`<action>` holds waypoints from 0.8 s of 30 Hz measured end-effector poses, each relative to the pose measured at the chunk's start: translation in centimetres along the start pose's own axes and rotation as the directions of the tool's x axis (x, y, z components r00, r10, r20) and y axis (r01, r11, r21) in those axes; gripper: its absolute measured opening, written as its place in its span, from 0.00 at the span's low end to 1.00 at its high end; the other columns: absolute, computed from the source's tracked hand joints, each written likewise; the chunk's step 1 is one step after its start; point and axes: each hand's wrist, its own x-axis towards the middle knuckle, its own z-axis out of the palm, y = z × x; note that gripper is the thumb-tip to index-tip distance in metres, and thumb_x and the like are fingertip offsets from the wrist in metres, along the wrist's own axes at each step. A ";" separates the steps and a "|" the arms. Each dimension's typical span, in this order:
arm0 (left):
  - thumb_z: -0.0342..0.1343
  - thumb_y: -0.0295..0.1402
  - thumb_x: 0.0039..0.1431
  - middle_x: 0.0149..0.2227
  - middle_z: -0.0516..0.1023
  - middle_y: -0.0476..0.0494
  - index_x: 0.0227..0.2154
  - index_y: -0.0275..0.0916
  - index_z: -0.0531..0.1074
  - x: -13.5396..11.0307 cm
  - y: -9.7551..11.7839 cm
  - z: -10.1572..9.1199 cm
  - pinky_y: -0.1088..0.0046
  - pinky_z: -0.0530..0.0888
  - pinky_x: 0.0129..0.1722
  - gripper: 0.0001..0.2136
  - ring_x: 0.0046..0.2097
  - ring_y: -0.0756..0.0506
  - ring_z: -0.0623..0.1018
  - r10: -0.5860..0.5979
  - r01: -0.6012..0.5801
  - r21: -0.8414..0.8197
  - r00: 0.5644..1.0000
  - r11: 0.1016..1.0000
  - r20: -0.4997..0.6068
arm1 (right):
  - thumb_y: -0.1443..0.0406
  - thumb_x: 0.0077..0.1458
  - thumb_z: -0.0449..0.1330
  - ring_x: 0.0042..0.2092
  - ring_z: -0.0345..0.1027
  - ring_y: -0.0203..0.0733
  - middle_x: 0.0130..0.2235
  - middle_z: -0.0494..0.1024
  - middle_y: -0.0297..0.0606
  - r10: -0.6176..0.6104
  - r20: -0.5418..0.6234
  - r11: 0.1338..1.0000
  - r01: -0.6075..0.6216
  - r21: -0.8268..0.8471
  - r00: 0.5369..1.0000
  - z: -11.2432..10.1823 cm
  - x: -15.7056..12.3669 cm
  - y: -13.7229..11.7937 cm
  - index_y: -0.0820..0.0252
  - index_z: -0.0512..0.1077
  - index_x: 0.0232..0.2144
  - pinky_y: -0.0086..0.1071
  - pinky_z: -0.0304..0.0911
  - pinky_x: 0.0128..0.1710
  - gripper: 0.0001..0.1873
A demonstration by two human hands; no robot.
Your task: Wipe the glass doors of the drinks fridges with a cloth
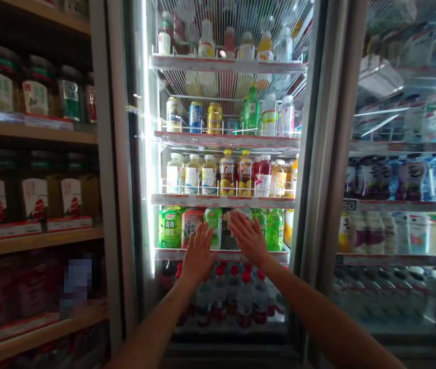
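Note:
My left hand (199, 255) is raised with its fingers straight, in front of the lower shelf of a lit drinks cooler (229, 200). Behind its fingertips stand a red-and-pink bottle (191, 218) and a green-labelled bottle (213, 220). My right hand (249, 238) is also flat, fingers stretched out and slanting up to the left, nearest a dark gap in the row. A pale patch shows at its fingertips; whether it is a reflection or a thing, I cannot make out. Green bottles (275, 229) stand just right of it. Neither hand visibly grips anything.
Several red-capped bottles (245, 300) fill the cooler's bottom. Tea bottles (227, 173) and cans (214, 118) line the higher shelves. A metal door frame (327, 169) divides off a second cooler (398, 205) at the right. Wooden shelves (33, 132) with bottles run along the left.

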 end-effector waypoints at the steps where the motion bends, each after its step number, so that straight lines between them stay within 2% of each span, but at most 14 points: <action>1: 0.49 0.38 0.57 0.64 0.51 0.35 0.62 0.33 0.50 0.0 0.0 0.1 0.57 0.56 0.61 0.31 0.66 0.38 0.50 -0.001 0.001 -0.002 1.000 1.000 -0.003 | 0.70 0.55 0.50 0.67 0.31 0.40 0.62 0.58 0.36 0.041 -0.030 0.999 -0.041 -0.007 0.999 -0.1 1.3 0.4 0.56 0.57 0.59 0.48 0.23 0.65 0.28; 4: 0.47 0.39 0.58 0.65 0.50 0.35 0.62 0.33 0.49 -0.1 0.1 0.0 0.57 0.56 0.61 0.30 0.66 0.39 0.49 -0.020 0.020 -0.014 1.000 1.000 0.012 | 0.70 0.55 0.49 0.67 0.29 0.40 0.63 0.57 0.38 0.111 -0.080 0.994 -0.112 -0.009 0.991 0.1 3.3 0.9 0.59 0.53 0.61 0.48 0.23 0.64 0.31; 7: 0.48 0.39 0.58 0.64 0.51 0.36 0.61 0.33 0.51 0.0 -0.1 -0.5 0.58 0.57 0.61 0.29 0.66 0.39 0.51 0.002 -0.002 -0.014 0.999 1.000 0.034 | 0.70 0.55 0.49 0.67 0.31 0.41 0.63 0.57 0.40 0.049 -0.036 0.999 -0.049 -0.003 0.998 0.4 0.9 -0.3 0.60 0.52 0.61 0.49 0.26 0.64 0.31; 10: 0.48 0.39 0.58 0.64 0.53 0.37 0.60 0.35 0.54 0.1 -1.0 -1.3 0.58 0.56 0.61 0.28 0.65 0.40 0.53 0.073 -0.072 -0.014 0.995 0.997 0.067 | 0.70 0.55 0.49 0.67 0.36 0.42 0.61 0.60 0.40 -0.072 0.033 0.997 0.072 0.009 0.997 0.5 -2.3 -1.2 0.59 0.56 0.60 0.48 0.25 0.65 0.29; 12: 0.48 0.39 0.58 0.64 0.54 0.39 0.60 0.37 0.56 0.2 -1.9 -1.7 0.57 0.55 0.61 0.27 0.65 0.40 0.54 0.085 -0.085 -0.011 0.992 0.996 0.089 | 0.69 0.57 0.49 0.66 0.38 0.40 0.61 0.61 0.39 -0.119 0.038 0.993 0.119 0.015 0.992 0.4 -2.4 -0.8 0.58 0.57 0.59 0.48 0.24 0.65 0.27; 13: 0.48 0.39 0.58 0.64 0.54 0.39 0.59 0.38 0.57 0.2 -2.3 -1.9 0.56 0.55 0.61 0.26 0.64 0.40 0.55 0.059 -0.059 -0.003 0.994 0.998 0.093 | 0.68 0.57 0.49 0.66 0.37 0.40 0.60 0.61 0.40 -0.106 0.020 0.994 0.106 0.011 0.994 0.3 -1.8 -0.4 0.58 0.57 0.59 0.48 0.24 0.65 0.27; 17: 0.48 0.37 0.58 0.63 0.53 0.36 0.60 0.36 0.56 0.0 -3.5 -2.3 0.52 0.55 0.60 0.27 0.64 0.38 0.54 -0.101 0.098 0.034 0.991 0.995 0.092 | 0.67 0.57 0.49 0.67 0.32 0.42 0.61 0.59 0.43 0.065 -0.080 0.997 -0.068 -0.032 0.995 0.2 0.8 0.1 0.63 0.58 0.59 0.48 0.25 0.65 0.26; 19: 0.46 0.37 0.59 0.63 0.54 0.35 0.60 0.35 0.55 -0.3 -3.8 -2.4 0.52 0.55 0.60 0.26 0.64 0.39 0.55 -0.103 0.100 0.036 0.989 0.994 0.106 | 0.68 0.57 0.49 0.67 0.30 0.43 0.62 0.58 0.42 0.005 -0.038 0.999 -0.006 -0.037 0.999 0.4 0.3 -0.9 0.63 0.59 0.58 0.48 0.23 0.65 0.26; 22: 0.46 0.38 0.60 0.63 0.54 0.35 0.59 0.33 0.56 -0.5 -4.1 -2.6 0.52 0.55 0.60 0.26 0.64 0.39 0.55 -0.094 0.090 0.040 0.989 0.995 0.112 | 0.69 0.56 0.49 0.67 0.31 0.42 0.63 0.56 0.37 -0.196 0.060 0.981 0.196 0.000 0.979 0.8 -1.3 -2.5 0.60 0.60 0.58 0.49 0.20 0.64 0.26; 24: 0.47 0.38 0.60 0.63 0.54 0.34 0.59 0.33 0.56 -0.5 -4.3 -2.6 0.53 0.54 0.61 0.26 0.64 0.39 0.55 -0.102 0.098 0.045 0.990 0.994 0.102 | 0.68 0.57 0.49 0.67 0.32 0.42 0.63 0.56 0.36 -0.224 0.070 0.975 0.224 0.010 0.972 0.9 -1.0 -2.8 0.58 0.60 0.58 0.49 0.19 0.64 0.25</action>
